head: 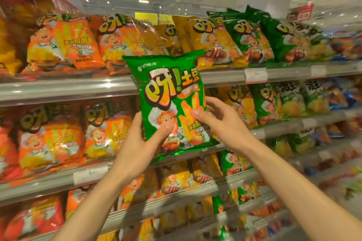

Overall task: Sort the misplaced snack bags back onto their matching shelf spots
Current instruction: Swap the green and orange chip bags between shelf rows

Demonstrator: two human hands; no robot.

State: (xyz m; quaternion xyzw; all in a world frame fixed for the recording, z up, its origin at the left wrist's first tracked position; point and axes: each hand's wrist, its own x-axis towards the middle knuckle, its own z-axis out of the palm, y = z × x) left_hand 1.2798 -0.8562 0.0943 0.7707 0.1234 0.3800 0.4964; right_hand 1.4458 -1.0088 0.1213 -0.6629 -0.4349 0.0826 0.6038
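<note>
Both hands, left hand (146, 139) and right hand (213, 117), pinch the green bag (170, 101); recommend carrying it upright rightward to the green row (260, 37).

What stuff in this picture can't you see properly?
All in the head view:
- Fingers of the left hand and right hand: behind the green snack bag; only thumbs show in front.
- Price tags: too blurred to read.
- Bags on the lowest shelves: smeared by blur and partly covered by the arms.
- Red sign: too small and blurry to read.
- Far-left bags: cut off by the edge.
</note>
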